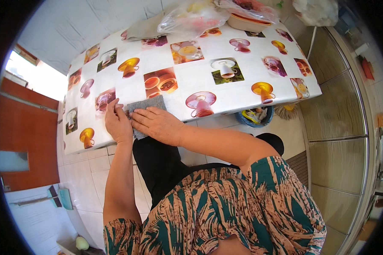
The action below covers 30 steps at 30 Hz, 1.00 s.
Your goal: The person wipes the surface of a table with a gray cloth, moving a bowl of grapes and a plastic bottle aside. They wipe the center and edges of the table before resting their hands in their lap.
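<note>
Grey cloth: a grey cloth [147, 108], square-cut, felt-like and matte, lies at the near edge of the table [247, 104], at about 9 o'clock from the table's middle; one part hangs over the edge.
Right hand: the right hand [157, 124] lies flat and open on the cloth, palm down, fingers spread toward 10 o'clock, gripping nothing.
Left hand: the left hand [117, 123] sits just beside it at 9 o'clock, fingers bent at the cloth's left edge; I cannot tell whether they pinch it.
Table cover: glossy wipe-clean sheet, white, printed with squares showing cups and goblets; smooth and slick by the look.
Slip risk: on so slick a cover the cloth could slide off the edge if the palm lifts, since part already overhangs.
Bags: thin crinkled clear plastic bags [195, 17] at 12 o'clock, soft and loose; a long sweep could nudge them.
Basket: a blue round basket [254, 117] stands on the floor under the table edge at 3 o'clock of the hands, well apart.
Floor: pale glazed tiles, likely slippery when wet.
</note>
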{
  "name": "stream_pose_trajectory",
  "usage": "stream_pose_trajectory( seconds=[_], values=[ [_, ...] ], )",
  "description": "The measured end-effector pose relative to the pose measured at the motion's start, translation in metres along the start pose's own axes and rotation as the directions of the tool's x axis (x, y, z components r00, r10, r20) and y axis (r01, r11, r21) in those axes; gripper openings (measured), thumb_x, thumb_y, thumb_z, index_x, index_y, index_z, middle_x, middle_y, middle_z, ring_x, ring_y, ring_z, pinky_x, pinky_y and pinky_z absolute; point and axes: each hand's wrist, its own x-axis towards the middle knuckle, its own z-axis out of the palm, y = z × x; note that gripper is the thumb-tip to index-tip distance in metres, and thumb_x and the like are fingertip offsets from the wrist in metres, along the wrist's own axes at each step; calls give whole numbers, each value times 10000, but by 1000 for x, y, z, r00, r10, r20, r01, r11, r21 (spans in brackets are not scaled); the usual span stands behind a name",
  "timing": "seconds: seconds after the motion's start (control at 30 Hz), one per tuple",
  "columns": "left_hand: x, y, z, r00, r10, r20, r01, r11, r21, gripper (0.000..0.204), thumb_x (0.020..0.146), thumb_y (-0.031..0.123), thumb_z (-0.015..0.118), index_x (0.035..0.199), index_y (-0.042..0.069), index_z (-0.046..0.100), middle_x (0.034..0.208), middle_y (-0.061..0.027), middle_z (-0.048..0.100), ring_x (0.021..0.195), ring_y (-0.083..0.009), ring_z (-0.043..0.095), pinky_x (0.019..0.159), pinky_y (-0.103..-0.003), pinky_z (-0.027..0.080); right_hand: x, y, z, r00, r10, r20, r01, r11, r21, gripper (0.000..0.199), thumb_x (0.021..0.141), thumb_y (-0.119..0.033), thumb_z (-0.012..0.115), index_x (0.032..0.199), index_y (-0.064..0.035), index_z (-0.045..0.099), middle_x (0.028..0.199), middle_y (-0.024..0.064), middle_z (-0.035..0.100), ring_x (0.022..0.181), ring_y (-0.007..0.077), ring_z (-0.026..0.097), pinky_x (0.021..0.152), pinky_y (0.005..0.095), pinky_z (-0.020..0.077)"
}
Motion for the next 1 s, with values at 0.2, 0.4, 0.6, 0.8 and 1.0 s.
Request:
stream_pose_trajectory(
  seconds=[0.2,0.4,0.6,0.8,1.0],
  values=[
    [0,-4,1,989,147,-15,-145,985,90,193,878,69,547,1054,79,625,906,-106,661,853,-280,619,797,-387,473,-95,28,-40,965,259,39,-253,960,-119,575,881,-73,484,1439,-153,373,1494,71,385,1365,241,386,1092,403,339],
    [-1,3,1,990,142,-4,-140,978,157,185,884,101,555,1053,86,628,930,-116,659,862,-311,613,798,-409,472,-224,62,-102,775,483,-407,-604,756,-253,494,772,15,533,1257,-74,568,1299,112,583,1196,280,557,981,390,416],
    [4,-10,4,982,187,-23,-177,959,219,191,883,121,549,1053,85,629,940,-115,656,878,-307,612,793,-416,473,-270,36,-104,-394,913,-103,-165,40,986,443,904,-29,506,1344,-27,454,1343,132,506,1246,286,482,994,372,407],
    [8,-15,4,981,195,-20,-187,959,212,188,866,124,563,1037,94,634,948,-110,661,902,-308,614,811,-416,476,-229,64,-89,-174,904,390,146,-368,918,251,895,-78,568,1102,60,536,1045,175,627,924,295,655,808,431,557],
    [2,-6,3,990,138,-2,-136,977,162,186,884,134,545,1045,90,628,970,-107,664,932,-314,609,829,-416,471,-114,30,-33,-201,895,397,-50,-414,909,188,820,-87,582,955,44,584,898,146,608,759,246,623,615,385,502]
  ],
)
